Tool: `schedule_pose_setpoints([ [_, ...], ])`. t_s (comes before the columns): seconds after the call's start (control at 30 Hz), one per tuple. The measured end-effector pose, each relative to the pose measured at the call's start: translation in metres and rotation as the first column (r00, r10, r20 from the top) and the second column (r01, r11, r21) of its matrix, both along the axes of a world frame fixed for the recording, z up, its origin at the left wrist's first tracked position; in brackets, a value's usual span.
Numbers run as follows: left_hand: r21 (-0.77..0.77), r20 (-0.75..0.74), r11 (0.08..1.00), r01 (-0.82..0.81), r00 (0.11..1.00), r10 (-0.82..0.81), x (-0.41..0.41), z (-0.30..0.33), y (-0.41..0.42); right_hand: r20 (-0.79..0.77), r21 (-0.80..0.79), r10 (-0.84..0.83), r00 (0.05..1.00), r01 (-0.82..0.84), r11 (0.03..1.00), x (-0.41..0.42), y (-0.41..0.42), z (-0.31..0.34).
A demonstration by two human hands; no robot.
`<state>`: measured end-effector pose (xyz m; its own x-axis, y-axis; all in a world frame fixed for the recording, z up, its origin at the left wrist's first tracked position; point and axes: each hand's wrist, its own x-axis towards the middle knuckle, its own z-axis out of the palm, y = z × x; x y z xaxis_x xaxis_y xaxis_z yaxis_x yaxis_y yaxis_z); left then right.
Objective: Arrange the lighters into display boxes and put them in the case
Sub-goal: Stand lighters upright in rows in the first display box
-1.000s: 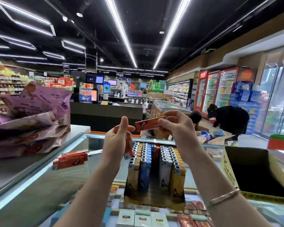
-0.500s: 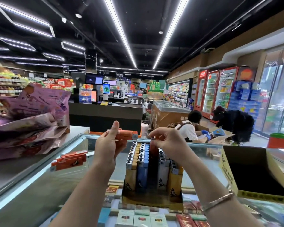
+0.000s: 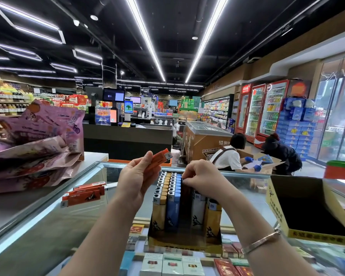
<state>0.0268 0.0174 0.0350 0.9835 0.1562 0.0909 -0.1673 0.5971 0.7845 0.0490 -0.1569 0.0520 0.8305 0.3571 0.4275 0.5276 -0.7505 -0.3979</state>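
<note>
A cardboard display box (image 3: 184,243) stands on the glass case (image 3: 48,226), holding rows of upright yellow, blue and white lighters (image 3: 170,196). My left hand (image 3: 136,180) grips an orange lighter (image 3: 159,157) above the box's far left. My right hand (image 3: 202,179) is curled down over the box's middle row, pinching a dark red lighter (image 3: 184,191) that stands in the slot. Several loose orange lighters (image 3: 83,194) lie on the glass at the left. An empty yellow display box (image 3: 275,208) sits at the right.
Purple snack bags (image 3: 38,140) are piled on the counter at left. Cigarette packs (image 3: 171,263) show under the glass. Two people (image 3: 233,154) crouch over a carton on the floor beyond the case. A red and green bin (image 3: 341,169) stands at far right.
My right hand has carried the red lighter down from in front of me into the box's middle row. My left hand has turned its orange lighter and raised it slightly.
</note>
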Motion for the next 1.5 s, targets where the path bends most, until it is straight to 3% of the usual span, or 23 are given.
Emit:
schedule_pose_setpoints([
  [0.3, -0.011, 0.087, 0.991, 0.135, 0.987, -0.134, 0.000, -0.003, 0.000, 0.036, -0.026, -0.018, 0.999, 0.018, 1.000, 0.000, 0.001, -0.002],
  [0.37, 0.033, 0.114, 0.993, 0.112, 0.987, -0.115, 0.001, -0.003, 0.000, 0.112, 0.034, -0.012, 0.994, 0.009, 0.999, -0.003, 0.000, -0.002],
  [0.43, 0.101, 0.151, 0.992, 0.076, 0.984, -0.091, 0.000, -0.002, 0.000, 0.189, 0.207, -0.024, 0.982, -0.016, 0.978, -0.006, -0.002, 0.002],
  [0.53, 0.183, 0.236, 0.980, 0.074, 0.965, -0.116, -0.003, 0.000, -0.003, 0.154, 0.529, 0.017, 0.988, -0.097, 0.843, -0.011, -0.004, 0.011],
  [0.67, 0.358, 0.371, 0.934, -0.001, 0.918, -0.141, -0.008, 0.004, -0.010, 0.032, 0.740, 0.261, 0.965, -0.199, 0.643, -0.024, 0.000, 0.016],
  [0.9, 0.620, 0.476, 0.759, -0.198, 0.864, -0.163, -0.010, 0.003, -0.015, -0.023, 0.757, 0.230, 0.973, -0.133, 0.640, -0.030, 0.004, 0.011],
  [1.03, 0.655, 0.453, 0.738, -0.163, 0.867, -0.210, -0.010, 0.002, -0.016, -0.020, 0.823, 0.257, 0.966, -0.129, 0.553, -0.032, 0.001, 0.010],
  [1.17, 0.732, 0.359, 0.675, -0.093, 0.895, -0.265, -0.009, 0.001, -0.017, 0.090, 0.890, 0.122, 0.988, -0.135, 0.436, -0.028, -0.008, 0.011],
  [1.3, 0.866, 0.150, 0.495, 0.067, 0.910, -0.386, -0.008, 0.000, -0.015, 0.145, 0.849, 0.008, 0.989, -0.128, 0.512, -0.023, -0.014, 0.009],
  [1.5, 0.908, 0.044, 0.407, 0.102, 0.941, -0.335, -0.005, -0.005, -0.016, 0.231, 0.644, -0.005, 0.973, -0.149, 0.751, -0.025, -0.004, 0.003],
])
